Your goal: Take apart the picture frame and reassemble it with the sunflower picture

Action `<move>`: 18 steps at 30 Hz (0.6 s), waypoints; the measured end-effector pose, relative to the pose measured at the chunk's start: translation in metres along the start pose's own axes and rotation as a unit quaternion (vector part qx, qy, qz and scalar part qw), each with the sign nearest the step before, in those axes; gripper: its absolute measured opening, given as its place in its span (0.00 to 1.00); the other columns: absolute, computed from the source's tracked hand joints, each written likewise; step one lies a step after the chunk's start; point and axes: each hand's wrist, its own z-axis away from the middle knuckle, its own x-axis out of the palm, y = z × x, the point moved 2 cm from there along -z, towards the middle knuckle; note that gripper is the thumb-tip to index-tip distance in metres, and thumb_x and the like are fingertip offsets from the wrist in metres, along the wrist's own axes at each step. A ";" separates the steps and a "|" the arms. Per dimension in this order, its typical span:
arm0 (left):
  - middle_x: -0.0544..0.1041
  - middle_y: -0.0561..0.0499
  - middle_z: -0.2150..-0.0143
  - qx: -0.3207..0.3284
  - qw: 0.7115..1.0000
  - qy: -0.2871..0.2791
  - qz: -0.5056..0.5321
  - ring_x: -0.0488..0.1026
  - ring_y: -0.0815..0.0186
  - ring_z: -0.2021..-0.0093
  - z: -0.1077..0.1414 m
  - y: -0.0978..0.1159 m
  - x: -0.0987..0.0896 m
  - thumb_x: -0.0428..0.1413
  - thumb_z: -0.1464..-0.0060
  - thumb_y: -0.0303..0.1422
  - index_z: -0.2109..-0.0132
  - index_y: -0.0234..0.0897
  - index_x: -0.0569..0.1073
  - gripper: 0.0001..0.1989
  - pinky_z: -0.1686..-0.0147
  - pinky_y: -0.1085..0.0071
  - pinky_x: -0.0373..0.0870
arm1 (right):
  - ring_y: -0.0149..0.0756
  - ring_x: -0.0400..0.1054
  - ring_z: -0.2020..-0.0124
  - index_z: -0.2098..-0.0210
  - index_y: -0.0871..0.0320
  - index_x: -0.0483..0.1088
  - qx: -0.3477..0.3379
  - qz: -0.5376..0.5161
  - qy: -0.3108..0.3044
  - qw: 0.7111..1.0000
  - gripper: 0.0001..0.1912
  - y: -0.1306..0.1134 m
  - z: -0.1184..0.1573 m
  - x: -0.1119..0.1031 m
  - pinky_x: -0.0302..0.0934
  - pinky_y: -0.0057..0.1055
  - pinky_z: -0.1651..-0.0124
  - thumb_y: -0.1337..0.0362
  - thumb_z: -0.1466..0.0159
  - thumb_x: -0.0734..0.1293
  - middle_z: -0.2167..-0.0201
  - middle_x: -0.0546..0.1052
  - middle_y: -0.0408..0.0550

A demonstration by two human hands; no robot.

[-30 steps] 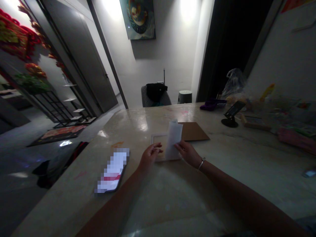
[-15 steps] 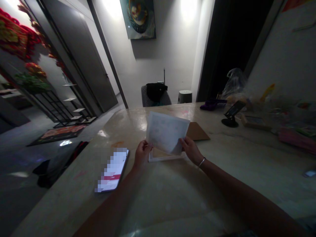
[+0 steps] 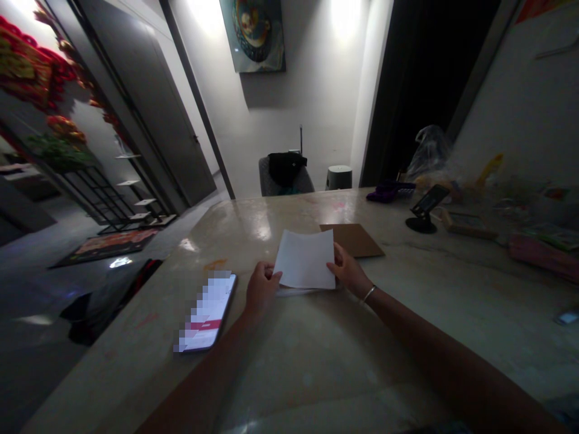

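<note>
A white sheet of paper (image 3: 306, 259), slightly bowed, is held between my two hands over a pale frame-like thing (image 3: 298, 292) on the table. My left hand (image 3: 263, 284) pinches the sheet's left edge, thumb on top. On the opposite edge, my right hand (image 3: 348, 272) grips the paper with thumb and fingers; a bracelet circles that wrist. The sheet hides most of the pale thing below. Behind my right hand lies a flat brown board (image 3: 355, 240).
A lit phone (image 3: 208, 313) lies left of my left hand on the marble-look table (image 3: 307, 361). At the right stand a black phone stand (image 3: 425, 211), a wooden frame (image 3: 468, 223) and plastic bags (image 3: 432, 154). A purple item (image 3: 389, 191) sits near the far edge.
The sheet has come down from a raised, tilted position to lie flatter over the pale frame-like thing, covering it. My hands still grip its sides, and more of the brown board shows.
</note>
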 end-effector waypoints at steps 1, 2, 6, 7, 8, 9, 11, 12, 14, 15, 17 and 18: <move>0.72 0.53 0.72 -0.002 1.000 -0.001 -0.017 0.70 0.68 0.72 0.000 0.000 0.000 0.52 0.53 0.32 0.60 0.35 0.66 0.11 0.71 0.73 0.63 | 0.34 0.70 0.63 0.43 0.59 0.51 0.006 0.007 -0.003 1.000 0.33 0.000 0.001 0.000 0.64 0.33 0.60 0.72 0.47 0.62 0.60 0.74 0.52; 0.72 0.52 0.71 -0.002 0.999 -0.003 -0.039 0.70 0.67 0.71 0.001 0.001 0.000 0.51 0.53 0.31 0.58 0.35 0.66 0.13 0.71 0.73 0.63 | 0.34 0.70 0.64 0.42 0.60 0.51 0.011 0.020 -0.003 1.000 0.34 0.000 0.001 0.000 0.64 0.34 0.60 0.72 0.47 0.62 0.61 0.75 0.52; 0.74 0.51 0.70 0.029 0.991 -0.032 -0.123 0.70 0.67 0.69 0.004 0.006 -0.002 0.48 0.51 0.28 0.57 0.35 0.69 0.13 0.70 0.74 0.62 | 0.36 0.68 0.64 0.44 0.64 0.57 -0.019 0.135 0.022 0.990 0.29 0.000 0.002 -0.003 0.62 0.36 0.58 0.70 0.46 0.63 0.62 0.73 0.53; 0.74 0.50 0.69 0.036 0.988 -0.042 -0.142 0.70 0.67 0.69 0.005 0.008 -0.003 0.47 0.52 0.27 0.59 0.35 0.70 0.13 0.69 0.74 0.62 | 0.36 0.67 0.64 0.46 0.64 0.60 -0.036 0.165 0.028 0.985 0.27 0.000 0.002 -0.003 0.62 0.36 0.58 0.70 0.46 0.63 0.62 0.73 0.54; 0.75 0.49 0.67 0.043 0.985 -0.050 -0.162 0.71 0.67 0.68 0.005 0.009 -0.003 0.47 0.52 0.27 0.61 0.35 0.72 0.12 0.69 0.74 0.62 | 0.36 0.67 0.64 0.48 0.65 0.62 -0.050 0.189 0.031 0.980 0.24 0.000 0.002 -0.004 0.62 0.36 0.57 0.70 0.45 0.63 0.61 0.73 0.54; 0.76 0.48 0.66 0.050 0.980 -0.057 -0.184 0.71 0.67 0.67 0.006 0.010 -0.003 0.47 0.53 0.26 0.62 0.35 0.73 0.12 0.68 0.73 0.62 | 0.36 0.66 0.64 0.51 0.65 0.65 -0.059 0.207 0.033 0.976 0.22 0.001 0.002 -0.005 0.61 0.36 0.57 0.70 0.45 0.62 0.61 0.72 0.55; 0.76 0.47 0.65 0.072 0.970 -0.065 -0.224 0.71 0.66 0.65 0.007 0.012 -0.002 0.48 0.54 0.26 0.64 0.35 0.74 0.12 0.65 0.72 0.62 | 0.36 0.66 0.65 0.54 0.64 0.67 -0.060 0.228 0.032 0.971 0.18 0.002 0.002 -0.007 0.61 0.36 0.58 0.70 0.45 0.62 0.61 0.72 0.55; 0.76 0.47 0.65 0.085 0.964 -0.067 -0.242 0.71 0.65 0.64 0.007 0.013 -0.002 0.48 0.54 0.26 0.65 0.36 0.74 0.12 0.64 0.72 0.62 | 0.35 0.66 0.66 0.55 0.64 0.68 -0.057 0.234 0.030 0.970 0.17 0.003 0.002 -0.007 0.62 0.35 0.58 0.70 0.45 0.63 0.62 0.72 0.54; 0.77 0.47 0.66 0.105 0.955 -0.071 -0.269 0.71 0.65 0.63 0.008 0.015 -0.002 0.48 0.55 0.26 0.66 0.37 0.75 0.11 0.63 0.71 0.62 | 0.35 0.66 0.67 0.56 0.62 0.68 -0.056 0.242 0.026 0.968 0.16 0.003 0.002 -0.009 0.62 0.35 0.59 0.69 0.45 0.63 0.63 0.72 0.53; 0.77 0.48 0.66 0.112 0.951 -0.072 -0.280 0.71 0.64 0.63 0.009 0.016 -0.002 0.49 0.55 0.26 0.66 0.37 0.75 0.11 0.62 0.71 0.62 | 0.35 0.66 0.67 0.56 0.62 0.69 -0.059 0.245 0.023 0.968 0.16 0.002 0.002 -0.009 0.62 0.35 0.60 0.69 0.45 0.63 0.64 0.72 0.52; 0.77 0.48 0.68 0.118 0.945 -0.077 -0.296 0.71 0.64 0.64 0.009 0.018 -0.002 0.49 0.55 0.27 0.67 0.38 0.75 0.11 0.64 0.71 0.62 | 0.35 0.66 0.67 0.57 0.61 0.69 -0.068 0.250 0.017 0.966 0.15 0.002 0.002 -0.009 0.61 0.35 0.60 0.69 0.44 0.63 0.64 0.73 0.52; 0.76 0.47 0.68 0.119 0.942 -0.080 -0.302 0.71 0.64 0.65 0.010 0.019 -0.002 0.49 0.55 0.27 0.68 0.38 0.75 0.10 0.64 0.71 0.62 | 0.35 0.66 0.66 0.57 0.61 0.69 -0.072 0.254 0.014 0.964 0.15 0.002 0.002 -0.009 0.61 0.35 0.59 0.70 0.44 0.63 0.64 0.73 0.52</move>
